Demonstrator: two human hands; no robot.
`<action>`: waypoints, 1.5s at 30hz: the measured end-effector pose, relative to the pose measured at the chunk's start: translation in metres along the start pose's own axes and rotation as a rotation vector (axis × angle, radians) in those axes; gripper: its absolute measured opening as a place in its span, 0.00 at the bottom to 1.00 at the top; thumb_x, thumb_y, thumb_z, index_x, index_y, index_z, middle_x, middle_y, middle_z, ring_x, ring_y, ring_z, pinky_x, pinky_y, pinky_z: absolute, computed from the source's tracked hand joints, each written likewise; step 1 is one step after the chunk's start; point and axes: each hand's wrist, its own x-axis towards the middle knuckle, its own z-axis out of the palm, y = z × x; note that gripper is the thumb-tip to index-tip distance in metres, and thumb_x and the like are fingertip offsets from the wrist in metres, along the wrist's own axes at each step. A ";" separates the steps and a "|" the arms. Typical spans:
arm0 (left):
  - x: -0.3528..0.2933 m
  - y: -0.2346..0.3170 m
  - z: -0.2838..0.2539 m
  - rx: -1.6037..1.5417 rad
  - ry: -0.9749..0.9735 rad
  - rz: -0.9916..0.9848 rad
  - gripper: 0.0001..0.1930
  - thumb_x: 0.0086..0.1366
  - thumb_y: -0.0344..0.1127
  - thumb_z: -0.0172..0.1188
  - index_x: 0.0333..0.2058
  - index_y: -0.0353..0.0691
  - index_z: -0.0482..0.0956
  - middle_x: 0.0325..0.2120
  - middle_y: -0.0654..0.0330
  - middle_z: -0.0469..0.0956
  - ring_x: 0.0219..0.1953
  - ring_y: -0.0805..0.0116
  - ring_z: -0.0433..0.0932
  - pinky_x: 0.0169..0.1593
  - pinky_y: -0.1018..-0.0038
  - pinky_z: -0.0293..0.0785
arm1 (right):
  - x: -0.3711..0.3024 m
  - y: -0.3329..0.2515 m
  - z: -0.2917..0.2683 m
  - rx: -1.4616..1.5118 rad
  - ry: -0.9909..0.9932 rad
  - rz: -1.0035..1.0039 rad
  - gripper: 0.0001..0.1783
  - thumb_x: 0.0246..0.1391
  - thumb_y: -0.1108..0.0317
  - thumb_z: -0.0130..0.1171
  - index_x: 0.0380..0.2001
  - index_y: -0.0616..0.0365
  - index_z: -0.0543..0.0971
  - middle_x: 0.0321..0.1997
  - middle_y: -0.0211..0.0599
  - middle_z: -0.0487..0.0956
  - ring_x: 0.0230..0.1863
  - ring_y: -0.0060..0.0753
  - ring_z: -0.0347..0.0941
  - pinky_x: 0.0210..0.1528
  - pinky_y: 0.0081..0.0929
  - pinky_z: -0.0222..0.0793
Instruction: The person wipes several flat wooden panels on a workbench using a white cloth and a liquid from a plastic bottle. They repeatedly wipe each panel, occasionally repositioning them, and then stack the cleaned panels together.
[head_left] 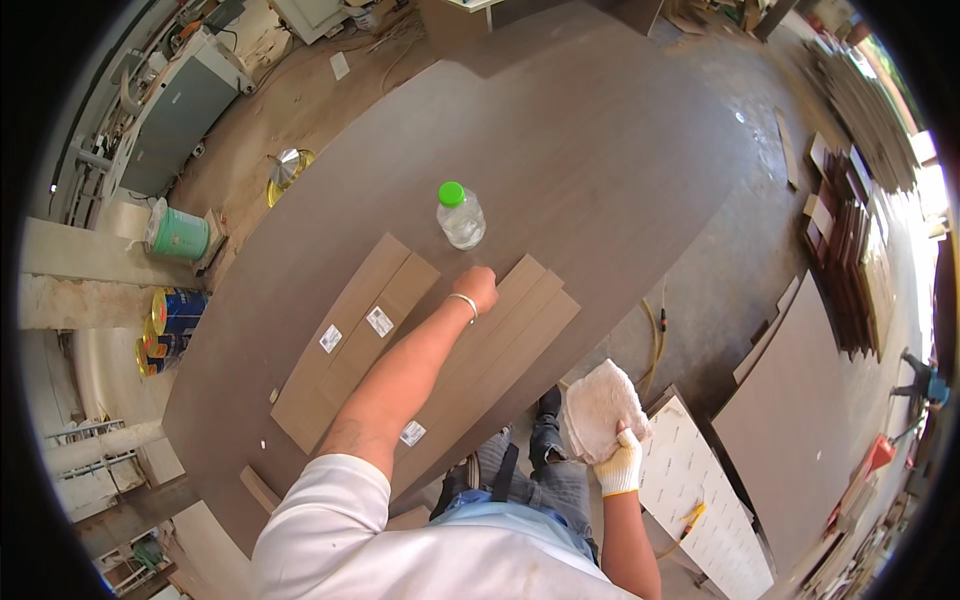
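My left hand (478,288), bare with a bracelet at the wrist, is closed over the large brown table-like panel (590,120). Its fingers are curled under, so whatever they may hold is hidden. Just beyond it stands a clear plastic bottle (463,222) with a green cap. Narrow brown boards lie on both sides of that hand: a left group (350,330) with two white labels, and a right group (510,325) with one label near its lower end. Off the panel's right edge, my right hand (620,464), in a white knit glove, grips a folded white cloth (602,405).
To the left are a green-and-white bucket (178,234), blue-and-yellow cans (176,312) and a metal funnel (290,165). On the right, a white panel (700,490), a large brown sheet (785,410) and stacked boards (850,260) stand near a yellow hose (655,350).
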 end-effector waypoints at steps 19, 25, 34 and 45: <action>-0.177 0.135 0.115 -0.396 0.099 0.380 0.09 0.67 0.39 0.62 0.37 0.45 0.89 0.42 0.54 0.87 0.43 0.46 0.85 0.45 0.49 0.79 | 0.014 -0.057 -0.041 0.105 -0.017 -0.285 0.33 0.69 0.57 0.59 0.73 0.53 0.68 0.74 0.45 0.74 0.73 0.59 0.70 0.74 0.66 0.66; -0.124 0.049 0.056 -0.295 0.512 0.185 0.22 0.60 0.28 0.63 0.55 0.39 0.76 0.47 0.45 0.81 0.51 0.42 0.80 0.56 0.48 0.74 | 0.013 -0.045 -0.028 0.136 -0.059 -0.215 0.33 0.69 0.59 0.59 0.74 0.53 0.66 0.75 0.46 0.72 0.73 0.60 0.70 0.73 0.67 0.67; 0.006 -0.060 -0.078 -0.647 0.562 0.165 0.49 0.56 0.42 0.80 0.72 0.36 0.64 0.67 0.43 0.73 0.70 0.48 0.71 0.71 0.56 0.68 | 0.020 0.007 0.044 0.128 -0.160 -0.022 0.37 0.69 0.50 0.62 0.74 0.52 0.65 0.75 0.47 0.72 0.73 0.62 0.69 0.73 0.69 0.65; -0.053 0.080 -0.135 0.434 0.548 0.946 0.12 0.56 0.29 0.63 0.41 0.40 0.81 0.37 0.57 0.78 0.45 0.57 0.78 0.55 0.61 0.72 | 0.061 0.015 0.137 0.175 -0.451 -0.064 0.37 0.71 0.47 0.61 0.75 0.51 0.65 0.75 0.44 0.71 0.74 0.54 0.68 0.75 0.62 0.65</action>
